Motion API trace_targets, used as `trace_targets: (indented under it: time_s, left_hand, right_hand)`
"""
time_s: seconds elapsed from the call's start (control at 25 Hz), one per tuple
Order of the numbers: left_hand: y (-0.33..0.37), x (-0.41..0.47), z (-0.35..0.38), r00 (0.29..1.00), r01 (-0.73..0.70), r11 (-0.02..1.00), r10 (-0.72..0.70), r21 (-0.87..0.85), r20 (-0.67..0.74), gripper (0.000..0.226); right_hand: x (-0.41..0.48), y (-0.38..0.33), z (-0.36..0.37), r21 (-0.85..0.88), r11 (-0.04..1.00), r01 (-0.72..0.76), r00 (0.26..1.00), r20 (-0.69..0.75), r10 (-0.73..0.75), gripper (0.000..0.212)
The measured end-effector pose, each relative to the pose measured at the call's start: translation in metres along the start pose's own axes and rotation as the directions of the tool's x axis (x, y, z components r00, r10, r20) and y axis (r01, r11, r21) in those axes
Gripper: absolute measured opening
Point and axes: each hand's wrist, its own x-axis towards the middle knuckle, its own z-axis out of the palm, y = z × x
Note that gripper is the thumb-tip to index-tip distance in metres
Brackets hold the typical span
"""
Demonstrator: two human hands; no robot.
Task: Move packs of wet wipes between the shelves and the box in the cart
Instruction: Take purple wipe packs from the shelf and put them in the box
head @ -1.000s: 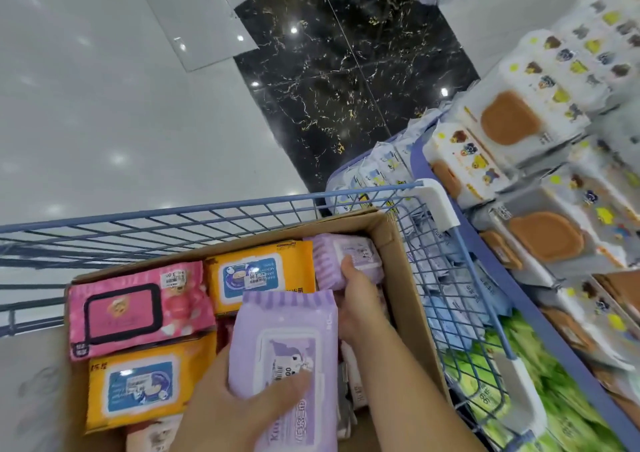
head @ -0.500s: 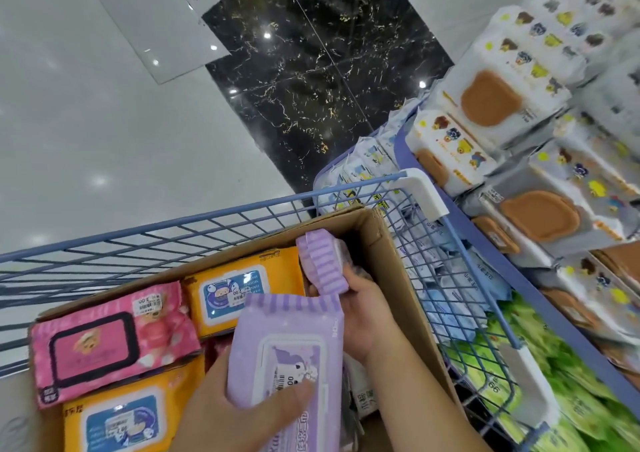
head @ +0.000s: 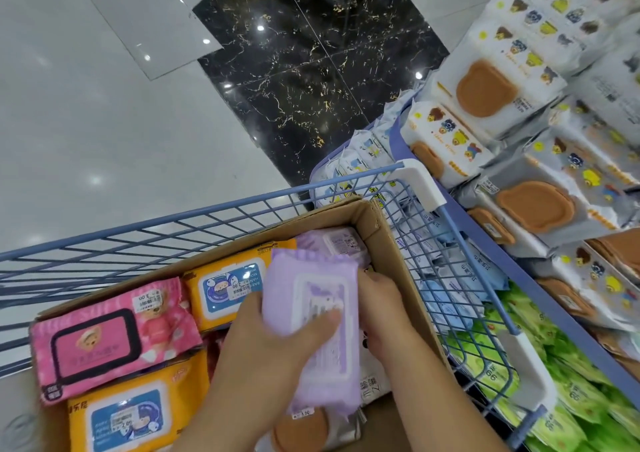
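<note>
A cardboard box (head: pixel 372 221) sits in a blue wire cart (head: pixel 207 217). My left hand (head: pixel 263 358) grips a purple pack of wet wipes (head: pixel 318 334) from below, thumb across its white lid, and holds it tilted over the box's middle. My right hand (head: pixel 384 301) is inside the box at that pack's right edge; its fingertips are hidden behind the pack. A second, smaller purple pack (head: pixel 341 244) lies lid up in the box's far right corner, just beyond my right hand. The shelves (head: pixel 512 271) stand to the right of the cart.
In the box lie a pink pack (head: pixel 114 334), two orange packs (head: pixel 225 289) (head: pixel 128 413) and a brown-lidded pack (head: pixel 301 432) underneath. The shelves hold white packs with brown lids (head: pixel 485 88), pale blue packs (head: pixel 446 299) and green packs (head: pixel 571 386). Glossy floor lies to the left.
The smaller purple pack, held on edge by my right hand before, now lies flat in the far corner. My left hand has carried the larger purple pack up and to the right.
</note>
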Motion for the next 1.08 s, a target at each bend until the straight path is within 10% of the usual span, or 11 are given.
trace_targets:
  time_s: [0.2,0.48,0.68,0.8,0.92,1.08]
  left_hand:
    - [0.057,0.068,0.032,0.987,-0.129,0.866,0.066,0.483,0.146,0.063]
    - [0.047,0.065,0.064,0.918,-0.394,0.637,0.229,0.663,0.325,0.034]
    - [0.066,0.106,0.048,0.939,-0.258,0.754,0.048,0.604,0.341,0.038]
    - [0.059,0.112,0.057,0.901,-0.425,0.487,0.309,0.763,0.304,0.036]
    - [0.036,0.099,0.057,0.692,-0.556,0.222,0.658,0.801,0.298,0.032]
    - [0.020,0.126,0.040,0.749,-0.552,0.163,0.528,0.818,0.400,0.051]
  right_hand:
    - [-0.044,0.026,-0.019,0.398,0.902,-0.166,0.958,0.281,0.053,0.048]
    - [-0.045,0.022,0.008,0.634,0.769,-0.081,0.996,0.082,0.038,0.044]
    - [-0.045,0.031,0.031,0.374,0.927,-0.018,1.000,-0.007,0.022,0.028]
    - [-0.032,0.032,0.038,0.209,0.969,0.130,0.986,-0.125,-0.105,0.032]
    - [-0.013,0.030,0.045,0.030,0.984,0.177,0.983,-0.053,-0.175,0.055]
    - [0.013,0.028,0.046,-0.361,0.916,0.173,0.979,-0.039,-0.201,0.066]
